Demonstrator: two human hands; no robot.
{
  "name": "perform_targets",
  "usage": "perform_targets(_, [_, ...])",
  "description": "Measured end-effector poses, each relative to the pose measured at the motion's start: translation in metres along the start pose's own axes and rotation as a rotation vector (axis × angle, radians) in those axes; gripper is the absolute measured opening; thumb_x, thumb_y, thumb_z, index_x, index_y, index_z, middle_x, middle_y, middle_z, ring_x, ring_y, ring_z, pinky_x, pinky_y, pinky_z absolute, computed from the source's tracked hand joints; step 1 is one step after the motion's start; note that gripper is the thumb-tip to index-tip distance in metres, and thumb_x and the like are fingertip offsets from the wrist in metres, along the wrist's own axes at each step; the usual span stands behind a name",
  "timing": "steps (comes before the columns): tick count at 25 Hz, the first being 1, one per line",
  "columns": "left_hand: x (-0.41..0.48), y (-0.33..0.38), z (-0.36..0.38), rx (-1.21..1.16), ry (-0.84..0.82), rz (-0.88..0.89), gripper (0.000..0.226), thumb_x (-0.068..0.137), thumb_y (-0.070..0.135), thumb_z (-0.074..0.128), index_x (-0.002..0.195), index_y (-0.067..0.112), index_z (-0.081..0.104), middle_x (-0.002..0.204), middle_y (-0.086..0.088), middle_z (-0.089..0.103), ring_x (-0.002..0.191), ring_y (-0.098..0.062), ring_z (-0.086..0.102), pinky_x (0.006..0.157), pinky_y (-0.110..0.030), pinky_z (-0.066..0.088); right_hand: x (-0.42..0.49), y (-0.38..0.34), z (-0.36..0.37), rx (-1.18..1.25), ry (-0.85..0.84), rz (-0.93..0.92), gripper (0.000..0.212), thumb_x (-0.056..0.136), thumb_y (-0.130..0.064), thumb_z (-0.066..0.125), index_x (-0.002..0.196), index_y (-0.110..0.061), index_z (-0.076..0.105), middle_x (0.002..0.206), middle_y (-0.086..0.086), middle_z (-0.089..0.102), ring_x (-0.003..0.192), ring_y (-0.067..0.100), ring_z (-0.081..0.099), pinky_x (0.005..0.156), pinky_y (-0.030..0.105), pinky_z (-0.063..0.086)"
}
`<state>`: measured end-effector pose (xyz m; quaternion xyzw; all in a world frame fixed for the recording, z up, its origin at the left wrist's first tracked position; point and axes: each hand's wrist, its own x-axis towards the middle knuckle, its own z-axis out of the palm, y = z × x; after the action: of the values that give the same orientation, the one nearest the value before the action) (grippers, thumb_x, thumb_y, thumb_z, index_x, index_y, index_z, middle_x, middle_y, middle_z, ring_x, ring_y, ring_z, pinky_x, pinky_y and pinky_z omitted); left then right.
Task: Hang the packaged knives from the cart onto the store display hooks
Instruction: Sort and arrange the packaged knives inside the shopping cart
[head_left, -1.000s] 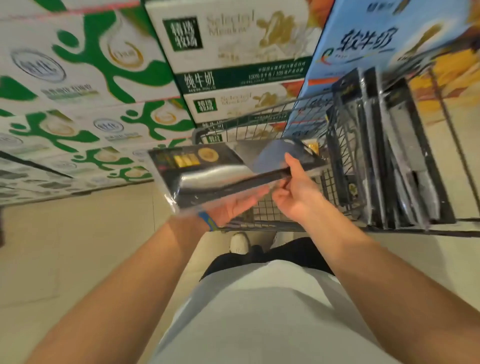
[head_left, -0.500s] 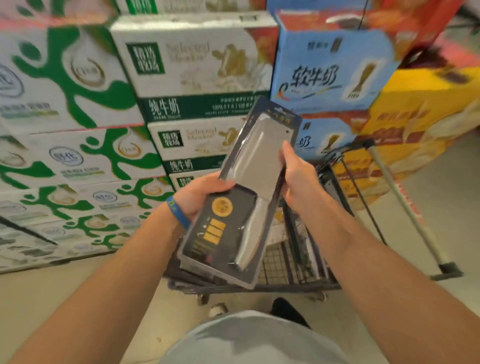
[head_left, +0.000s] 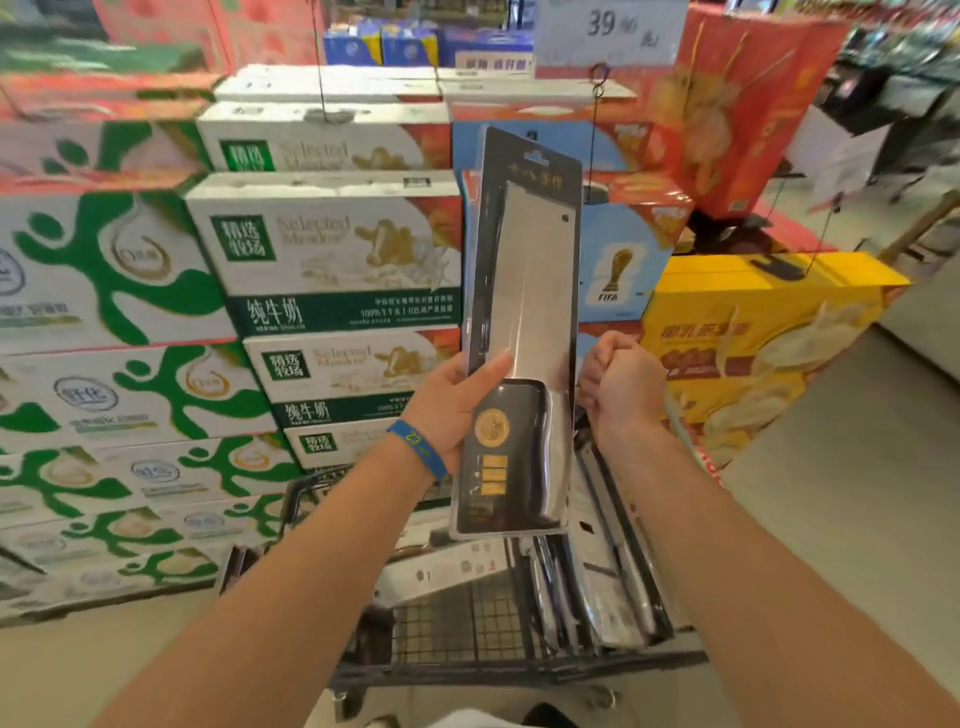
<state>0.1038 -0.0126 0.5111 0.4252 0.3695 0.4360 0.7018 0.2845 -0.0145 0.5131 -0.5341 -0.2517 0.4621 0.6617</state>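
- Left hand (head_left: 451, 402) clamps the knife pack (head_left: 522, 332) at its left edge, near mid-length, thumb across the front
- Right hand (head_left: 621, 387) is curled in a loose fist just beside the pack's right edge; contact cannot be told
- Pack stands upright over the cart (head_left: 519, 662), hang hole on top, so it should go up onto a hook; none in view

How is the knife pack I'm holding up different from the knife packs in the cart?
The held knife pack stands upright in the air, hang tab on top; the packs in the cart lean low against its right side. The left hand grips the held one, while no hand touches the cart packs. The held one shows its whole front; the others overlap, partly hidden. All appear to be dark cards under clear plastic.
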Motion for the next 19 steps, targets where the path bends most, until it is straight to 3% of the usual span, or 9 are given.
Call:
perform_targets(2, [0.008, -0.004, 0.022, 0.016, 0.006, 0.025, 0.01, 0.09, 0.026, 0.071, 0.082, 0.027, 0.076, 0.082, -0.008, 0.071, 0.069, -0.023, 0.067, 0.064, -0.036, 0.057, -0.002, -0.007, -0.02, -0.023, 0.027, -0.018, 0.051, 0.088, 0.002, 0.031, 0.045, -0.021, 0.046, 0.042, -0.003, 0.037, 0.038, 0.012, 0.03, 0.038, 0.019, 0.022])
perform_targets(5, [0.02, -0.01, 0.052, -0.026, -0.014, 0.041, 0.009, 0.088, 0.025, 0.073, 0.08, 0.029, 0.077, 0.083, -0.008, 0.072, 0.069, -0.025, 0.068, 0.068, -0.04, 0.057, -0.008, -0.01, -0.046, -0.134, 0.072, -0.028, 0.04, 0.09, -0.027, 0.046, 0.051, -0.025, 0.057, 0.054, -0.003, 0.056, 0.053, 0.015, 0.053, 0.056, 0.029, 0.043])
perform_targets(8, [0.032, -0.025, 0.077, -0.017, -0.048, 0.065, 0.005, 0.082, 0.029, 0.076, 0.087, 0.027, 0.077, 0.088, -0.009, 0.075, 0.071, -0.025, 0.072, 0.066, -0.04, 0.059, -0.008, -0.014, -0.071, -0.147, -0.135, 0.005, 0.036, 0.098, -0.054, 0.055, 0.102, -0.025, 0.075, 0.099, 0.001, 0.079, 0.091, 0.02, 0.076, 0.07, 0.033, 0.061])
perform_targets(10, [0.04, -0.037, 0.085, 0.09, -0.04, 0.131, 0.015, 0.078, 0.036, 0.078, 0.091, 0.027, 0.077, 0.092, -0.006, 0.077, 0.077, -0.023, 0.074, 0.067, -0.036, 0.06, -0.006, -0.018, -0.089, -0.198, -0.203, -0.006, 0.034, 0.097, -0.051, 0.063, 0.116, -0.024, 0.072, 0.109, 0.005, 0.078, 0.102, 0.027, 0.075, 0.075, 0.034, 0.062])
perform_targets(12, [0.047, -0.055, 0.082, 0.295, -0.024, 0.184, 0.023, 0.077, 0.042, 0.078, 0.093, 0.026, 0.076, 0.094, 0.0, 0.078, 0.084, -0.017, 0.074, 0.073, -0.036, 0.061, -0.007, -0.014, -0.107, -0.272, -0.164, -0.093, 0.03, 0.096, -0.043, 0.068, 0.114, -0.019, 0.071, 0.107, 0.009, 0.078, 0.099, 0.024, 0.075, 0.08, 0.038, 0.061])
perform_targets(14, [0.053, -0.079, 0.067, 0.439, 0.008, 0.135, 0.021, 0.079, 0.043, 0.078, 0.093, 0.028, 0.073, 0.093, 0.003, 0.077, 0.084, -0.011, 0.072, 0.075, -0.032, 0.06, -0.013, 0.002, -0.125, -0.52, -0.042, -0.267, 0.034, 0.096, -0.042, 0.067, 0.099, -0.008, 0.068, 0.092, 0.012, 0.074, 0.079, 0.011, 0.066, 0.07, 0.029, 0.051])
perform_targets(15, [0.055, -0.093, 0.055, 0.551, 0.037, 0.101, 0.019, 0.082, 0.042, 0.076, 0.094, 0.028, 0.071, 0.094, 0.004, 0.075, 0.084, -0.011, 0.07, 0.076, -0.031, 0.059, -0.017, 0.014, -0.132, -0.628, 0.033, -0.341, 0.035, 0.096, -0.042, 0.066, 0.088, -0.008, 0.065, 0.08, 0.006, 0.069, 0.068, 0.006, 0.057, 0.062, 0.025, 0.044])
perform_targets(17, [0.054, -0.126, 0.025, 0.873, 0.109, 0.005, 0.019, 0.089, 0.04, 0.07, 0.097, 0.023, 0.068, 0.091, 0.006, 0.071, 0.083, -0.012, 0.066, 0.077, -0.032, 0.057, -0.033, 0.041, -0.144, -0.725, 0.129, -0.371, 0.029, 0.097, -0.042, 0.065, 0.08, -0.018, 0.062, 0.071, -0.005, 0.062, 0.06, 0.003, 0.052, 0.053, 0.015, 0.037])
perform_targets(19, [0.042, -0.155, -0.002, 1.017, 0.171, -0.169, 0.022, 0.093, 0.04, 0.063, 0.094, 0.018, 0.069, 0.081, 0.003, 0.072, 0.078, -0.019, 0.068, 0.076, -0.038, 0.059, -0.047, 0.068, -0.153, -0.812, 0.183, -0.32, 0.023, 0.099, -0.041, 0.064, 0.082, -0.025, 0.063, 0.071, -0.007, 0.063, 0.067, 0.003, 0.058, 0.055, 0.013, 0.038])
